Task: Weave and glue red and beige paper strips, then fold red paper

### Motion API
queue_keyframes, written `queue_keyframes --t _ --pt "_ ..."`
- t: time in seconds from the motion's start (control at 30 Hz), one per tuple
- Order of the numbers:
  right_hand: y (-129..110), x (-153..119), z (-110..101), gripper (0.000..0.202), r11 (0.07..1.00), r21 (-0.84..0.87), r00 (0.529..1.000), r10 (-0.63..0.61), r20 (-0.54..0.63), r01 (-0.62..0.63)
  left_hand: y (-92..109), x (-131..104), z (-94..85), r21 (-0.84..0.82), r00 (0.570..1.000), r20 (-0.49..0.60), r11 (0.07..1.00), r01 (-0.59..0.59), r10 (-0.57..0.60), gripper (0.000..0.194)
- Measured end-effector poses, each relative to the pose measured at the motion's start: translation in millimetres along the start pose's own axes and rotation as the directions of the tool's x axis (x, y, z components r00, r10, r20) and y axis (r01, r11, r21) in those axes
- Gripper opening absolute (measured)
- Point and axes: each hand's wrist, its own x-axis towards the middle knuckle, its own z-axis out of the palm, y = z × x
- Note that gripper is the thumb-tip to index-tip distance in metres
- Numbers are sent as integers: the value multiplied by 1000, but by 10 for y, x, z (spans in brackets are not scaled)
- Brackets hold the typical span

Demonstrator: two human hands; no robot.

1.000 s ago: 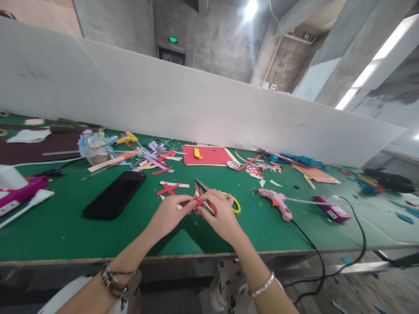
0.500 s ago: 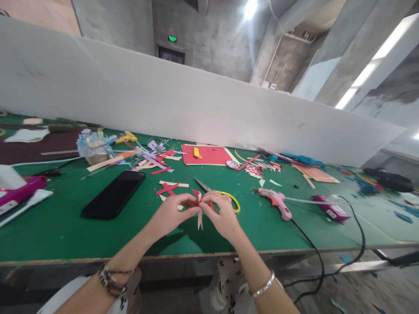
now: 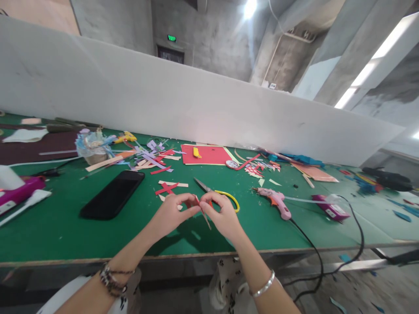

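Note:
Between my fingertips, above the green table (image 3: 137, 237), is a small red and cream paper piece (image 3: 206, 216), its lower end slanting down to the right. My left hand (image 3: 175, 212) pinches it from the left, thumb and index finger closed. My right hand (image 3: 222, 214) pinches the same piece from the right. Scissors (image 3: 236, 202) with yellow and orange handles lie just behind my right hand, which covers part of them. Behind my left hand lie red and cream paper strips (image 3: 168, 188).
A black phone (image 3: 113, 194) lies to the left. Toward the right are a pink glue gun (image 3: 276, 202) with a trailing cable and a purple box (image 3: 332, 209). Further back are a red paper sheet (image 3: 209, 157), heaped paper scraps (image 3: 150, 159) and a white partition (image 3: 196, 100).
The paper piece has turned in my fingers: its forked lower end hung straight down and now slants to the right, seen more edge-on. Both hands stay almost in place.

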Motion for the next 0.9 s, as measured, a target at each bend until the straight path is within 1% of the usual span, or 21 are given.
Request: queue_keyframes --t 0.1,0.23,0.37,0.63,0.77,0.9 --pt "8 4 -9 16 999 49 1000 -11 13 10 8 1 -16 44 1000 4 999 -17 17 29" --pt "0 6 -12 17 998 57 1000 -24 17 23 16 4 -19 65 1000 18 998 -20 19 31" --pt "-17 4 -13 16 1000 14 1000 -21 2 21 27 1 -17 80 1000 23 997 -20 18 30" --pt "-28 -21 5 12 996 -92 1000 -6 -24 4 38 -7 -18 75 1000 18 997 -5 3 22" --pt "-36 -26 11 8 993 -116 1000 18 -23 -21 53 -6 -22 85 1000 6 996 -8 7 22" --pt "-39 -25 15 8 991 -131 999 30 -30 -34 58 -7 -22 90 1000 -1 996 -15 15 23"
